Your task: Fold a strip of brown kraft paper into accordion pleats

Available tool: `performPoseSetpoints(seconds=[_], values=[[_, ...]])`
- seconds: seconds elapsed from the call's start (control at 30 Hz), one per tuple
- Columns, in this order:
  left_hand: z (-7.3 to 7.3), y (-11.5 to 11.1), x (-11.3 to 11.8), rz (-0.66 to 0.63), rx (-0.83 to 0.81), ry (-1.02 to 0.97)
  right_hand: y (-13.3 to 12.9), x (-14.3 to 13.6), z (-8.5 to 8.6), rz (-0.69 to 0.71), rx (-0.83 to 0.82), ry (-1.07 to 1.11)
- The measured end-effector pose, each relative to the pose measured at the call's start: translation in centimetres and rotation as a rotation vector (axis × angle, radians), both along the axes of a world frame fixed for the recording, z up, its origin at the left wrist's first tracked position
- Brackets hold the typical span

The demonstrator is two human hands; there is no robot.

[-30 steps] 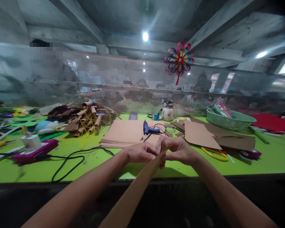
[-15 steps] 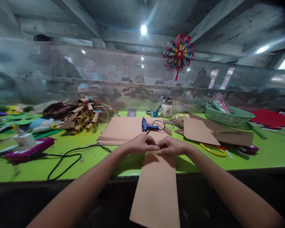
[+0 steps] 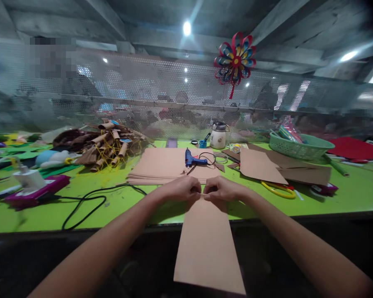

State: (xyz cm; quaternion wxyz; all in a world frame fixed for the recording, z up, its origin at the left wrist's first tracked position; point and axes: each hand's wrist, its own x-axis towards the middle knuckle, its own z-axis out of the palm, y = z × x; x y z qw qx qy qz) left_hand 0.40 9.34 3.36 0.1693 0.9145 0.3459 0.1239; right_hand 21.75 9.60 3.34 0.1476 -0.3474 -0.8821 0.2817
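Observation:
A long sheet of brown kraft paper (image 3: 209, 248) hangs over the table's front edge toward me. My left hand (image 3: 185, 188) pinches its far edge between thumb and curled fingers. Close beside it, my right hand (image 3: 222, 189) grips the same edge, with the thumb tips a little apart. Just beyond my hands lies a stack of brown paper sheets (image 3: 155, 163). On that stack rests a blue hot glue gun (image 3: 194, 159), its black cord looping to the right.
At left, a purple power strip (image 3: 39, 192) holds a white plug, with a black cable nearby. Behind it sits a heap of brown paper rolls (image 3: 110, 142). A white bottle (image 3: 218, 135), a green basket (image 3: 301, 145) and yellow-handled scissors (image 3: 278, 190) lie across the back and right.
My hands have shifted slightly apart along the paper's far edge. The sheet's near end has swung a little to the right, and the camera view has tilted slightly down.

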Motion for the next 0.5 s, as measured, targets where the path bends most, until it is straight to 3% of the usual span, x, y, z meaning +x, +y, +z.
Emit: performPoseSetpoints(seconds=[0.13, 0.27, 0.5], values=[[0.11, -0.48, 0.37, -0.006, 0.056, -0.006, -0.32, 0.24, 0.10, 0.009, 0.004, -0.036], [0.23, -0.72, 0.33, 0.005, -0.002, -0.025, -0.11, 0.15, -0.12, 0.026, 0.018, -0.069], [0.01, -0.52, 0.34, -0.039, 0.012, -0.004, -0.49, -0.37, -0.52, 0.082, 0.226, -0.131]])
